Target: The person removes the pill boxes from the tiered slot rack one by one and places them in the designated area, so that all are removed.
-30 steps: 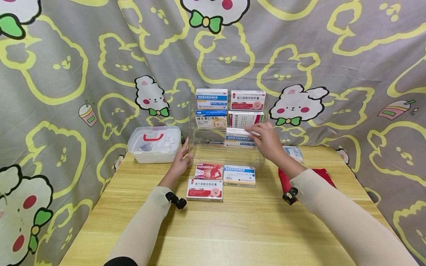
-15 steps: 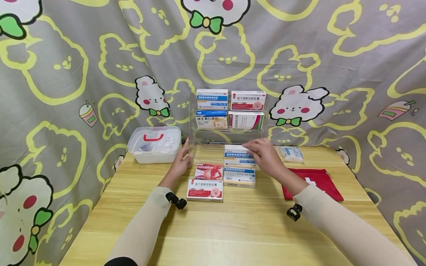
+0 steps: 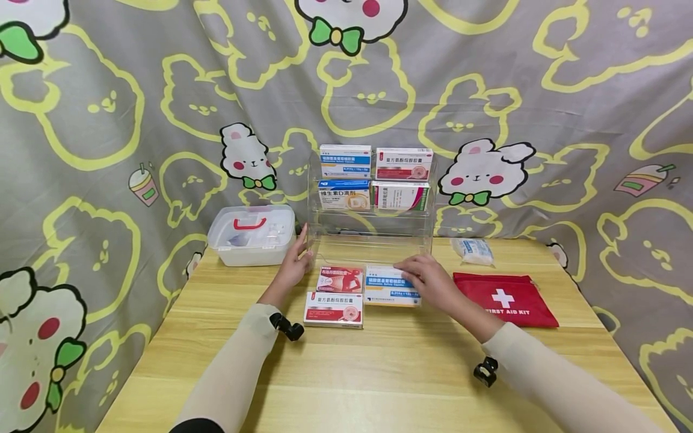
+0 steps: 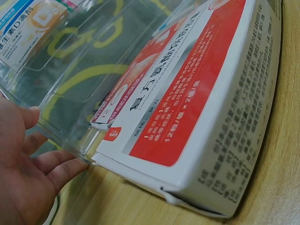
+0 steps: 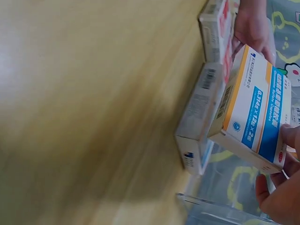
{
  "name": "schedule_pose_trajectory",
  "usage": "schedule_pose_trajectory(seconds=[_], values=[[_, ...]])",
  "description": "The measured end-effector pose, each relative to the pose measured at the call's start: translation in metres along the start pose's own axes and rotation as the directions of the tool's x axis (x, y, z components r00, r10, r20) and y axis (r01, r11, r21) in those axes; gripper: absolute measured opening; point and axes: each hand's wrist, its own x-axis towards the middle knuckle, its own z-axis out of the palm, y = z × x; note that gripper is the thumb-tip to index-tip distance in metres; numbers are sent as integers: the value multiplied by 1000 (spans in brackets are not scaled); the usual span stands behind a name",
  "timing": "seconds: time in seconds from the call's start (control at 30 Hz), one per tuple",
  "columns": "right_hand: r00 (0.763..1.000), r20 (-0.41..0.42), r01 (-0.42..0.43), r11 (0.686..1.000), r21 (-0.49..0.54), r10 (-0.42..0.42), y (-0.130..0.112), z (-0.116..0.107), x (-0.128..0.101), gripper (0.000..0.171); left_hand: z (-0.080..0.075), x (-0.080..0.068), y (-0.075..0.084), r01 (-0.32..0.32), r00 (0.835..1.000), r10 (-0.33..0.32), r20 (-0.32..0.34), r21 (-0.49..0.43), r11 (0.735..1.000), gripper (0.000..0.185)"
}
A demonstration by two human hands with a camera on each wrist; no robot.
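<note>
Blue-and-white medicine box (image 3: pixel 391 285): light, stiff card; right-hand fingers (image 3: pixel 409 269) curled pinching its far edge, left fingers (image 3: pixel 301 242) straight on acrylic rack (image 3: pixel 313 240).

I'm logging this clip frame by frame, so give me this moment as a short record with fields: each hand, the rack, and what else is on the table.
left hand: open, fingers against the clear rack's left side
right hand: holds a blue-and-white box on top of another box
clear rack: four boxes on its upper two tiers, lowest tier bare
table: two red-and-white boxes, first aid kit, lidded plastic case
</note>
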Motion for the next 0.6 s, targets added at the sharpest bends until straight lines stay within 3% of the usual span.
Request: schedule_pose_trajectory(seconds=[0.13,0.37,0.6], values=[[998,51,-21,1000,2,21,2,6,-9,26,1,-10,15,-13,1000,13,8,-3,1000,76],[988,142,-60,998,26,56,6,14,-21,27,2,2,-9,-67,997,68,-24,23,997,78],[986,166,-21,999,31,15,9,20,-27,25,3,3,-10,-61,998,62,-30,22,998,75]])
